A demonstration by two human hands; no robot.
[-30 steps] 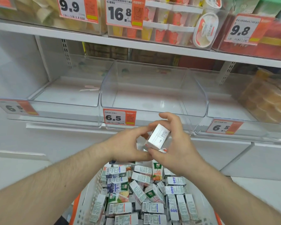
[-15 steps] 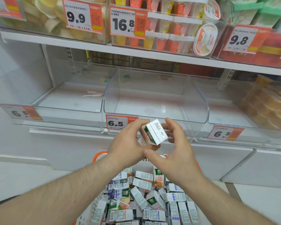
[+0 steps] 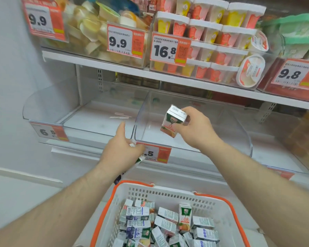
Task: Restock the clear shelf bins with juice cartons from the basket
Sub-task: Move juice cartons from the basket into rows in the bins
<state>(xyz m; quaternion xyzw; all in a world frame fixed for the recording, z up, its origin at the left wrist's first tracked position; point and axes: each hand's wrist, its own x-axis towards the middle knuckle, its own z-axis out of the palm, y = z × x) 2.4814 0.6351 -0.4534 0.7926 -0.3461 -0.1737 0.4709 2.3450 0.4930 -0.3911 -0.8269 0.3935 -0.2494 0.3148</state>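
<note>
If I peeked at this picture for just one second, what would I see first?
Probably the right hand in the middle, holding a small green and white juice carton up over the empty clear bin on the lower shelf. Next, the white basket with an orange rim at the bottom, piled with more cartons. The big 9.9 price tag and 16.8 price tag on the shelf above stand out too.

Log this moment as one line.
right hand: grips orange juice carton over middle bin | left hand: holds second carton | basket: cartons remain
</note>
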